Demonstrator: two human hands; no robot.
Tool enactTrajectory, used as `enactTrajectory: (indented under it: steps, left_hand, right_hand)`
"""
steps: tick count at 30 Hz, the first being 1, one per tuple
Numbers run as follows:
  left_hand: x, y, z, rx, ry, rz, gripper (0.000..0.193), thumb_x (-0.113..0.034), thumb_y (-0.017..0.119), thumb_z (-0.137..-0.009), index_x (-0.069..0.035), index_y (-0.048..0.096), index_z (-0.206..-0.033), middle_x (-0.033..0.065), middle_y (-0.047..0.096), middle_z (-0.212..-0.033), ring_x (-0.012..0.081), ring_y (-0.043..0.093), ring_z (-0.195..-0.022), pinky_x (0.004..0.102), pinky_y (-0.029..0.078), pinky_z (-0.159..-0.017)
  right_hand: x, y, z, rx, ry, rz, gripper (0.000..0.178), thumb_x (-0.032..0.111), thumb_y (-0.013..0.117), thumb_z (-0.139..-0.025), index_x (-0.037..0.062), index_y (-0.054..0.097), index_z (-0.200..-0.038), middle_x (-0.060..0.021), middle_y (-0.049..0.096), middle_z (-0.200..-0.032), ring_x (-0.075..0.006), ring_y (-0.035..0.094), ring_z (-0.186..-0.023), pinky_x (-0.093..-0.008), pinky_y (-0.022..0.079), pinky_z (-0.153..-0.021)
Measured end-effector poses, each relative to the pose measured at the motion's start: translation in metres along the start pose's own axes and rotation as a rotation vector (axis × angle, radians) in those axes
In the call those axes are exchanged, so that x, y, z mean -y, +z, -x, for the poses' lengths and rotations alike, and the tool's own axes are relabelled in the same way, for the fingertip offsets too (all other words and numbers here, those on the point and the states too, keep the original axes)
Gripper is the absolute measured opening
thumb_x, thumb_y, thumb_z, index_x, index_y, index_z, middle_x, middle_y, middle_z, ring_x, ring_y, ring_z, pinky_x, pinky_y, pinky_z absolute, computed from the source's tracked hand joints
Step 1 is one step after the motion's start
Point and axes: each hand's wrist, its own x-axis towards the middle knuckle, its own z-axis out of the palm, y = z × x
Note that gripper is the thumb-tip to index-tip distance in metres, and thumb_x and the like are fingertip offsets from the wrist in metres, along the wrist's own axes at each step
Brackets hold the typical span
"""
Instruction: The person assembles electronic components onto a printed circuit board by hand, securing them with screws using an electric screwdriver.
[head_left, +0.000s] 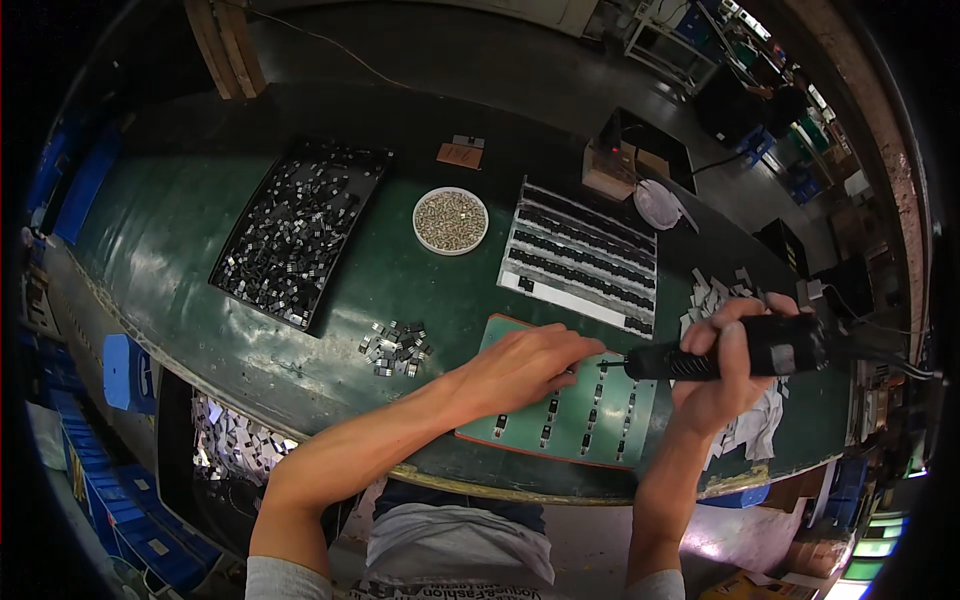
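My right hand point(722, 375) is wrapped round a black electric screwdriver point(790, 345), held nearly level with its thin bit pointing left. Its tip reaches the fingertips of my left hand point(535, 365), which is bent over the far part of a green board point(568, 448). The left fingers are drawn together at the bit; whatever they pinch is too small to make out. Several columns of small black parts with metal tabs point(547, 432) lie on the board, some hidden beneath my left hand.
Left of the board lie a loose heap of black parts point(398, 346) and a black tray point(322, 300) full of them. A white bowl point(417, 228) holds tiny brass-coloured pieces. Beyond the board is a white rack point(570, 303) with black rows. Pale flat pieces point(757, 432) are heaped at right.
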Motion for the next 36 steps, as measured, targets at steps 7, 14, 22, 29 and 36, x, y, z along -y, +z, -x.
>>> enactTrajectory:
  steps: [7, 14, 22, 29, 36]
  left_hand:
    - [-0.002, -0.005, 0.0, 0.023, -0.002, 0.054, 0.051, -0.004, 0.076, -0.081, -0.006, 0.061, -0.129, 0.01, 0.065, -0.093, 0.0306, 0.064, -0.09, 0.0425, 0.053, -0.077]
    - [0.0, -0.001, 0.002, 0.021, -0.004, 0.044, 0.053, -0.006, 0.077, -0.08, -0.005, 0.06, -0.131, 0.0102, 0.066, -0.093, 0.031, 0.064, -0.088, 0.042, 0.053, -0.076]
    - [0.0, -0.001, 0.003, 0.064, -0.046, 0.059, 0.058, -0.005, 0.076, -0.082, -0.008, 0.058, -0.137, 0.0104, 0.067, -0.096, 0.031, 0.066, -0.088, 0.0411, 0.055, -0.077]
    - [-0.003, -0.003, 0.002, 0.092, -0.062, 0.062, 0.061, -0.004, 0.075, -0.082, -0.007, 0.055, -0.139, 0.0121, 0.067, -0.101, 0.0335, 0.066, -0.096, 0.0439, 0.054, -0.081]
    - [0.003, -0.005, 0.001, 0.073, -0.022, -0.003, 0.048, -0.003, 0.073, -0.082, -0.002, 0.06, -0.128, 0.0133, 0.065, -0.1, 0.0358, 0.063, -0.099, 0.0475, 0.051, -0.084]
  right_hand:
    - [0.011, 0.005, 0.01, 0.112, -0.072, -0.127, 0.054, 0.009, 0.062, -0.095, 0.0059, 0.034, -0.141, -0.016, 0.059, -0.094, -0.0166, 0.06, -0.063, -0.0324, 0.055, -0.056]
    - [0.016, 0.006, 0.011, 0.097, -0.087, -0.192, 0.056, 0.008, 0.063, -0.094, 0.0065, 0.034, -0.142, -0.0163, 0.059, -0.094, -0.0175, 0.061, -0.063, -0.0334, 0.057, -0.056]
    - [0.011, 0.007, 0.016, 0.156, -0.072, -0.162, 0.056, 0.006, 0.063, -0.092, 0.0047, 0.035, -0.14, -0.0185, 0.06, -0.093, -0.0177, 0.061, -0.063, -0.0346, 0.058, -0.057]
    - [0.015, 0.0, 0.011, 0.048, 0.007, -0.006, 0.055, -0.002, 0.061, -0.088, 0.003, 0.038, -0.137, -0.0184, 0.06, -0.093, -0.0157, 0.059, -0.061, -0.0307, 0.056, -0.058]
    - [0.006, -0.008, 0.008, -0.03, 0.075, 0.024, 0.055, -0.002, 0.064, -0.086, 0.0024, 0.041, -0.136, -0.0172, 0.061, -0.093, -0.015, 0.057, -0.06, -0.0302, 0.055, -0.057]
